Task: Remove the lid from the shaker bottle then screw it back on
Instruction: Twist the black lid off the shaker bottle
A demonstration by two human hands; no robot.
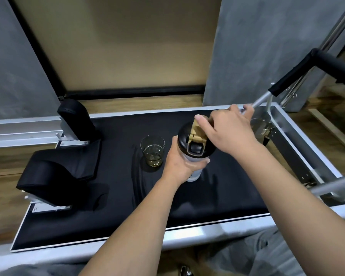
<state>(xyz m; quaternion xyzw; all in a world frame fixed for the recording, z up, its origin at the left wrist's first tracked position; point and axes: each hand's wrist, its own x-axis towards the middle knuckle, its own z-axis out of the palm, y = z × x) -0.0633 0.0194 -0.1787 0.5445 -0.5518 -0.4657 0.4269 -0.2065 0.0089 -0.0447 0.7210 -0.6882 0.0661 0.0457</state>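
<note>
1. Shaker bottle (195, 168) sits in your left hand (179, 166), which wraps its pale body just under the lid; the bottle is near the middle of the black padded platform (116, 188), its base on or just above the pad, I cannot tell which.
2. Your right hand (229, 130) comes in from 3 o'clock and rests on the black lid (195, 142), fingers curled over the gold flip-cap piece (197, 130) at the lid's 12 o'clock side.
3. Its long axis stands close to upright, the top leaning slightly toward you, lid facing up at the camera; the lid is seated on the bottle.
4. A dark mark shows low on the bottle body beside your left palm, too small to read.
5. At 9 o'clock of the bottle, just beside your left hand, stands a clear glass (152, 151) with a little yellowish liquid in it.
6. Farther out at 9 o'clock are black padded rests (76, 116); at 2 o'clock a metal bar with a black grip (293, 76) rises from the silver frame (287, 120).
</note>
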